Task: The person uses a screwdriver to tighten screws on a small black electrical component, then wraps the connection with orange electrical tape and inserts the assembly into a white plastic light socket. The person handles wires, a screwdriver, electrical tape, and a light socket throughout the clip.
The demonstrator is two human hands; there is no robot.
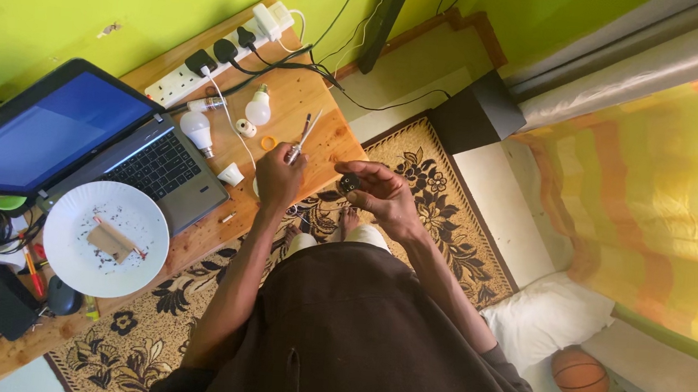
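My left hand [278, 176] is closed around a thin metal tool [304, 137], held over the edge of the wooden table [319, 149]. Just right of it, my right hand [382, 192] pinches a small dark round part [349, 183] between its fingers, off the table's edge above the carpet. The two hands are close but apart. On the table behind them lie two white bulbs [197, 130] [258, 108], a small white bulb base [231, 175] and an orange ring [267, 143].
An open laptop [83, 140] and a white plate [106, 238] with scraps sit on the table's left. A power strip [211, 63] with several plugs runs along the green wall. Patterned carpet [439, 194], a white pillow [545, 316], a basketball [579, 376] and a striped curtain [652, 193] lie right.
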